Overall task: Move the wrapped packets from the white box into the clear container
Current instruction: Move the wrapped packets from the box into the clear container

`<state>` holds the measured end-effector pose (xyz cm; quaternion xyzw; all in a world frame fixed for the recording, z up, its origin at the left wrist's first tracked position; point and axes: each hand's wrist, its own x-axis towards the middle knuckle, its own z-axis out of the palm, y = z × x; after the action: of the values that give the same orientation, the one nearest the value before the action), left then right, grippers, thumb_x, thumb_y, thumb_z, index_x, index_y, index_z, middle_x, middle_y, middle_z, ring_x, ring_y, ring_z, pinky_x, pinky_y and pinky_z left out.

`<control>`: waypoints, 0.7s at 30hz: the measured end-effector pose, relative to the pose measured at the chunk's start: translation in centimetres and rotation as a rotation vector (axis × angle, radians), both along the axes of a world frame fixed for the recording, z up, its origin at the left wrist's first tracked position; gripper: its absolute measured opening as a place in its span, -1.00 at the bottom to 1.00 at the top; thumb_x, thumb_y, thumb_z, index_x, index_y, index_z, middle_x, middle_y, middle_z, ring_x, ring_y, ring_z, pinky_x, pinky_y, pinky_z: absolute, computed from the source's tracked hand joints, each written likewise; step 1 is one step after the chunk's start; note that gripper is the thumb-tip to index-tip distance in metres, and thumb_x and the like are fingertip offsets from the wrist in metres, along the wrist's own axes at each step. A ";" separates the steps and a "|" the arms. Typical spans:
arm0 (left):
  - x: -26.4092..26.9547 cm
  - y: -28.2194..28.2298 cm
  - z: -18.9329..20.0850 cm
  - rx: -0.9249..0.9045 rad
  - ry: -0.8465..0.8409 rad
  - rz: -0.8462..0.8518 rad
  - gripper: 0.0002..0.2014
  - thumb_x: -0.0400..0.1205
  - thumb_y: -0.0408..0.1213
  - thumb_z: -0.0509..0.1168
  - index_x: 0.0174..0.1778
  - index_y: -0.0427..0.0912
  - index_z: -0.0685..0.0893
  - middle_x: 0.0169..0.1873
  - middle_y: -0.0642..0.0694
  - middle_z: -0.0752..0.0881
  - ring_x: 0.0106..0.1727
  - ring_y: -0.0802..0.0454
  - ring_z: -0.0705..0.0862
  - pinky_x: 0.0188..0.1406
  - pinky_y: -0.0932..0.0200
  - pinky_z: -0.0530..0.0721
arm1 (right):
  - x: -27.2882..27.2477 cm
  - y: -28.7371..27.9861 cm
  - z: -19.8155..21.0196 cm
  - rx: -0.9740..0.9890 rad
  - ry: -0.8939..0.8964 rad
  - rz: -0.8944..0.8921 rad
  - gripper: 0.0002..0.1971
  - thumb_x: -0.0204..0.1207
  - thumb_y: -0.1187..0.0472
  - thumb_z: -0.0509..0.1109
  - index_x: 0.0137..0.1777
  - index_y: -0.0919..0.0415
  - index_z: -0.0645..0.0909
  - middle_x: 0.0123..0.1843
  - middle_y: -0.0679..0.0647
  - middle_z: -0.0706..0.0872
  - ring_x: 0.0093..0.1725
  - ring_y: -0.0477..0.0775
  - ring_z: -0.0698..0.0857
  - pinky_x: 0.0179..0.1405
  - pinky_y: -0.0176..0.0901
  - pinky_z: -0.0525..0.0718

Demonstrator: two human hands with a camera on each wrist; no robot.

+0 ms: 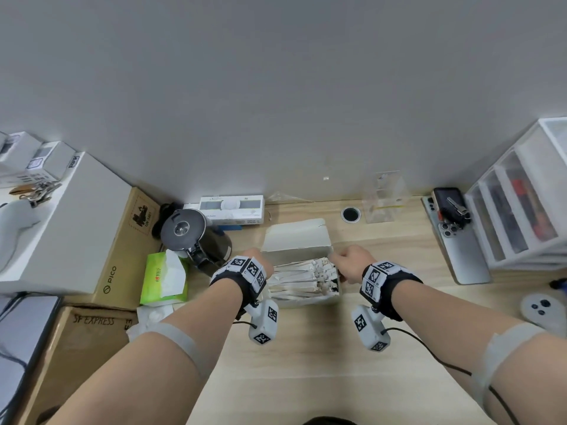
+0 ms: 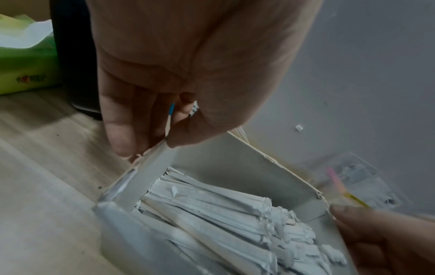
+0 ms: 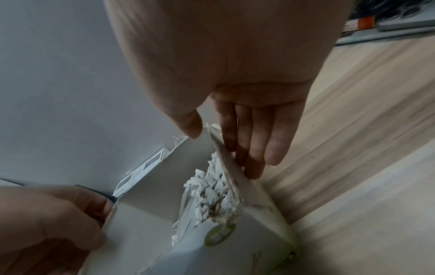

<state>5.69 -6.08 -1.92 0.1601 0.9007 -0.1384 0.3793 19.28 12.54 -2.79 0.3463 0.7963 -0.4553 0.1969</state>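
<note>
The white box [image 1: 299,254] sits mid-desk with its lid [image 1: 294,234] folded back, and it is packed with several long paper-wrapped packets [image 1: 303,280]. My left hand [image 1: 259,260] pinches the box's left wall [image 2: 150,173], thumb inside and fingers [image 2: 124,126] outside. At the right wall [image 3: 237,174] my right hand [image 1: 343,262] does the same, with its thumb [image 3: 190,122] at the top corner and its fingers [image 3: 249,148] down the outside. The clear container [image 1: 382,197] stands upright against the back wall, behind and right of the box; it shows blurred in the left wrist view [image 2: 360,178].
A black kettle [image 1: 193,237] and a green tissue pack [image 1: 164,279] stand just left of the box. Cardboard boxes fill the far left. A cable hole [image 1: 350,214], a phone [image 1: 460,243] and a drawer unit [image 1: 521,204] lie to the right. Bare desk [image 1: 306,363] lies in front.
</note>
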 end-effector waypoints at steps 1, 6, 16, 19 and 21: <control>0.0 -0.2 -0.6 0.062 -0.007 0.068 -0.76 0.69 -0.36 0.26 0.16 -0.32 0.79 -0.35 -0.06 0.54 -0.10 -0.15 0.71 0.11 0.06 0.80 | -0.1 0.3 0.1 -0.022 -0.003 -0.018 -0.58 0.59 -0.06 0.22 -0.38 0.22 0.59 -0.41 0.11 0.69 -0.32 0.19 0.71 -0.23 -0.05 0.68; -0.2 1.1 1.8 0.293 0.121 0.421 -0.77 0.53 -0.06 0.35 -0.29 -0.14 0.58 -0.25 -0.14 0.69 -0.17 -0.13 0.71 0.12 0.01 0.79 | -1.0 4.6 1.8 0.192 0.113 -0.156 -0.83 0.52 0.11 0.26 -0.18 0.19 0.57 -0.24 0.13 0.70 -0.21 0.23 0.68 -0.21 -0.09 0.59; 0.2 2.2 1.2 0.437 0.128 0.461 -0.66 0.58 -0.11 0.34 0.12 -0.31 0.65 -0.33 -0.07 0.55 -0.36 0.04 0.53 -0.46 0.17 0.41 | -3.7 9.9 3.3 0.443 0.048 0.070 -0.71 0.63 0.23 0.16 0.09 0.25 0.72 0.71 0.19 0.15 0.44 0.18 0.57 0.33 -0.04 0.58; 0.4 1.8 1.5 0.433 0.115 0.453 -0.79 0.59 -0.14 0.33 -0.16 -0.23 0.55 -0.37 -0.07 0.53 -0.37 0.03 0.51 -0.44 0.17 0.41 | -3.8 9.7 3.2 0.433 -0.049 0.130 -0.68 0.62 0.31 0.13 0.23 0.35 0.62 0.52 0.26 0.37 0.23 0.21 0.59 0.26 -0.03 0.57; 0.5 1.6 2.0 0.444 0.127 0.457 -0.73 0.61 -0.16 0.31 -0.33 -0.17 0.43 -0.42 -0.06 0.48 -0.41 0.03 0.47 -0.46 0.18 0.36 | -3.5 9.5 3.2 0.481 -0.109 0.157 -0.68 0.65 0.32 0.13 0.32 0.36 0.56 0.46 0.26 0.42 0.18 0.23 0.56 0.25 -0.02 0.55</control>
<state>6.16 -4.49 0.09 0.0236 0.9434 0.1404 0.2996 15.74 22.03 0.45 0.3443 0.8943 -0.2169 0.1863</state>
